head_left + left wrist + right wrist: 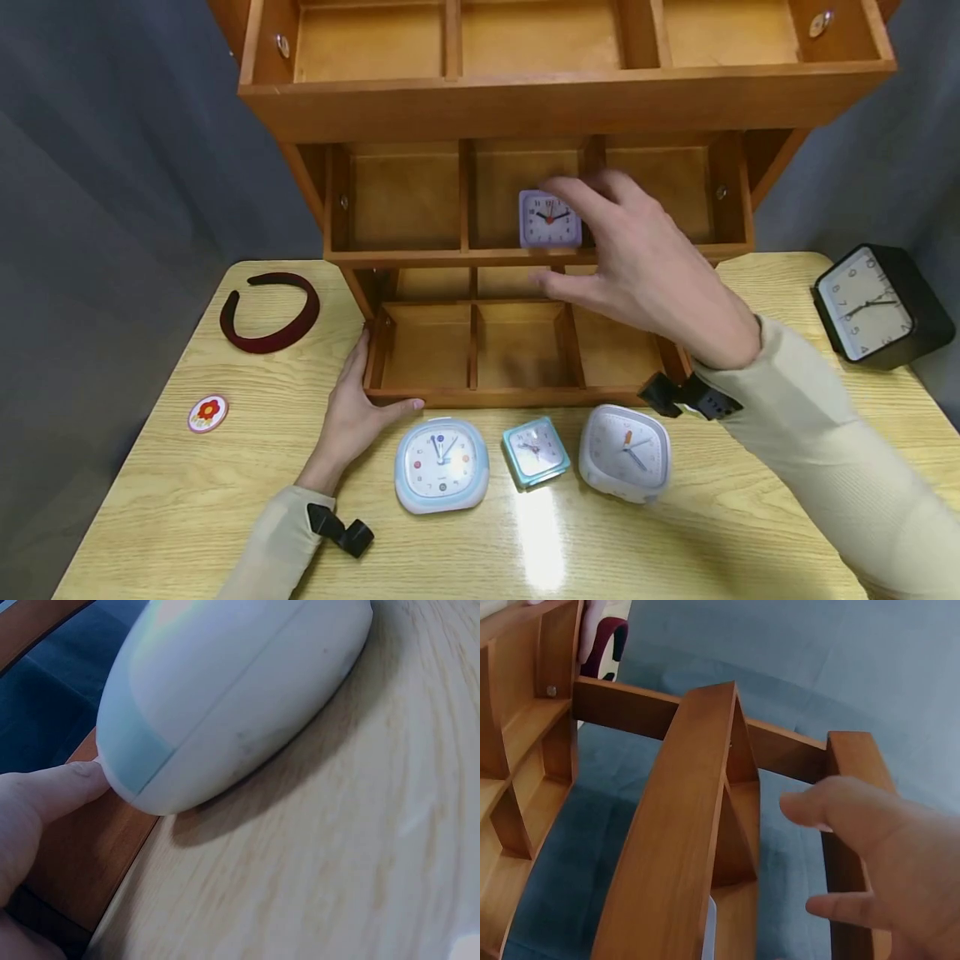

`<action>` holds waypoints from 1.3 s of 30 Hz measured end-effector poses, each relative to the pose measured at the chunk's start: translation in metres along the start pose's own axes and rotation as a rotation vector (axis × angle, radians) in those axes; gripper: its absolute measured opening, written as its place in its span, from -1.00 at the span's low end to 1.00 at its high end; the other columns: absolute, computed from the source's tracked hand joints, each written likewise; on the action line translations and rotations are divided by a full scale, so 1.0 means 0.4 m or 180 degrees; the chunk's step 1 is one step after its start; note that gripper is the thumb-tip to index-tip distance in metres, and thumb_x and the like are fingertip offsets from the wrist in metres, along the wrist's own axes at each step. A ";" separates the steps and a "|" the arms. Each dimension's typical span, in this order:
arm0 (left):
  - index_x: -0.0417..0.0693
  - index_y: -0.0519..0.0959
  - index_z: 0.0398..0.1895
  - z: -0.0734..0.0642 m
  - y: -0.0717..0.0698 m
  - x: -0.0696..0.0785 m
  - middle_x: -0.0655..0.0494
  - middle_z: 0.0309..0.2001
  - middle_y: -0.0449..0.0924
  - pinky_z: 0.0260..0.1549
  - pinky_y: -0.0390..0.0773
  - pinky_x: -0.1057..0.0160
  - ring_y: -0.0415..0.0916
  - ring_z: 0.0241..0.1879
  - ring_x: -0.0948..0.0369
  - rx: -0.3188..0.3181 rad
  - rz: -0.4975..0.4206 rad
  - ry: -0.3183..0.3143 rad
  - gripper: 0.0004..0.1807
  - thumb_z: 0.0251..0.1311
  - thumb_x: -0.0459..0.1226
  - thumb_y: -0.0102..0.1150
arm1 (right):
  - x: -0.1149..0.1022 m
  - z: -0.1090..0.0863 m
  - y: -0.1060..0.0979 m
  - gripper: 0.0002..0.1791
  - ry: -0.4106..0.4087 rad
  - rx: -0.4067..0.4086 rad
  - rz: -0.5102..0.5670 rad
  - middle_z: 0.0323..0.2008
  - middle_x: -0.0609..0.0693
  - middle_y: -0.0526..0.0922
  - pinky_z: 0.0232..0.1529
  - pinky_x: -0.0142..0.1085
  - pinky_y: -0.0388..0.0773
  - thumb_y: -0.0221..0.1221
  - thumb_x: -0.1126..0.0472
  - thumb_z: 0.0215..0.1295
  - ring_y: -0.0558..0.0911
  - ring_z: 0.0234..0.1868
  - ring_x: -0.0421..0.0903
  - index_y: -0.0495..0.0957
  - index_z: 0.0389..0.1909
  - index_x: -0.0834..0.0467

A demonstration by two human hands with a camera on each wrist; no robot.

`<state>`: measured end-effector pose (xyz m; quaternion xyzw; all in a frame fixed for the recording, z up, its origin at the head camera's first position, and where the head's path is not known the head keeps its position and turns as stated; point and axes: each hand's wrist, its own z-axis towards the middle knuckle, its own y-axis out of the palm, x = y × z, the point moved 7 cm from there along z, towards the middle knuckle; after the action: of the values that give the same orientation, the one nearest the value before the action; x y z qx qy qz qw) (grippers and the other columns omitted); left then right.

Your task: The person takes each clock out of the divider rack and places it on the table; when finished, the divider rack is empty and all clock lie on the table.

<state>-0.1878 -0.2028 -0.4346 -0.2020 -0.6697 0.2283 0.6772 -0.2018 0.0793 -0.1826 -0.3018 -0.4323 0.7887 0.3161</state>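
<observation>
My left hand [352,421] rests at the lower left corner of a tiered wooden organizer [495,398], its fingers along the side and its straight thumb along the front edge. My right hand [637,242] hovers before the middle tier, thumb and fingers spread apart with nothing between them. A small purple alarm clock [534,233] stands in the middle compartment of that tier, partly covered by the right fingers in the head view. Below, on the table, a blue-and-white alarm clock [441,467] lies near the left thumb, with a turquoise clock [536,452] and a white clock [626,454] to its right.
A dark red headband [306,312] and a round flower badge [207,413] lie on the table at left. A black desk clock [870,304] sits tilted at the right. The top tier [562,104] juts out above the lower ones.
</observation>
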 end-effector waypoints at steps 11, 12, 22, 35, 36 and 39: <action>0.23 -0.26 0.56 0.004 0.007 -0.002 0.08 0.57 -0.20 0.45 0.01 -0.12 -0.12 0.53 -0.02 -0.0018 0.0013 -0.0006 0.39 -0.22 -0.02 0.59 | 0.011 0.088 0.039 -0.28 0.0589 -0.0263 -0.0177 -0.17 0.26 0.53 -0.44 -0.05 0.65 0.31 0.00 0.10 0.60 -0.29 0.12 0.38 0.29 0.16; 0.23 -0.26 0.56 0.004 0.008 -0.002 0.07 0.57 -0.20 0.44 0.02 -0.13 -0.12 0.52 -0.03 -0.0018 0.0018 -0.0013 0.39 -0.22 -0.02 0.59 | 0.008 0.094 0.040 -0.32 0.0589 -0.0245 -0.0206 -0.21 0.26 0.52 -0.46 -0.03 0.64 0.30 0.03 0.10 0.59 -0.32 0.12 0.40 0.25 0.19; 0.22 -0.25 0.56 0.000 0.010 -0.001 0.08 0.57 -0.19 0.45 0.02 -0.11 -0.12 0.53 -0.01 -0.0029 0.0018 -0.0035 0.38 -0.21 -0.01 0.58 | -0.004 0.135 0.080 -0.65 0.0464 -0.0279 -0.0485 -0.57 0.08 0.47 -0.48 0.05 0.62 0.28 0.11 0.05 0.55 -0.48 0.08 0.48 -0.30 0.32; 0.22 -0.26 0.56 -0.002 0.006 -0.006 0.07 0.57 -0.20 0.44 0.02 -0.13 -0.13 0.53 -0.04 -0.0004 0.0047 -0.0075 0.37 -0.20 -0.02 0.58 | -0.003 0.148 0.088 -0.83 0.0398 0.0006 -0.0739 -0.51 0.20 0.55 -0.53 0.05 0.58 0.18 0.26 0.02 0.58 -0.45 0.19 0.49 -0.40 0.29; 0.22 -0.26 0.56 -0.002 0.006 -0.006 0.07 0.57 -0.21 0.44 0.02 -0.13 -0.13 0.53 -0.04 -0.0008 0.0057 -0.0079 0.37 -0.20 -0.02 0.58 | -0.004 0.148 0.084 -0.83 0.0411 0.0082 -0.0754 -0.52 0.18 0.54 -0.55 0.05 0.57 0.18 0.24 0.04 0.58 -0.47 0.19 0.49 -0.40 0.28; 0.23 -0.26 0.56 0.000 0.002 -0.007 0.07 0.57 -0.20 0.44 0.02 -0.12 -0.13 0.53 -0.04 -0.0004 0.0070 -0.0079 0.37 -0.20 -0.02 0.58 | -0.011 0.145 0.065 -0.81 0.0507 0.0125 -0.0705 -0.47 0.16 0.52 -0.52 0.12 0.59 0.19 0.20 0.10 0.58 -0.47 0.17 0.49 -0.34 0.24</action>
<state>-0.1878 -0.2036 -0.4373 -0.2068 -0.6760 0.2378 0.6662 -0.2486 0.0363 -0.1786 -0.3077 -0.4210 0.7309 0.4404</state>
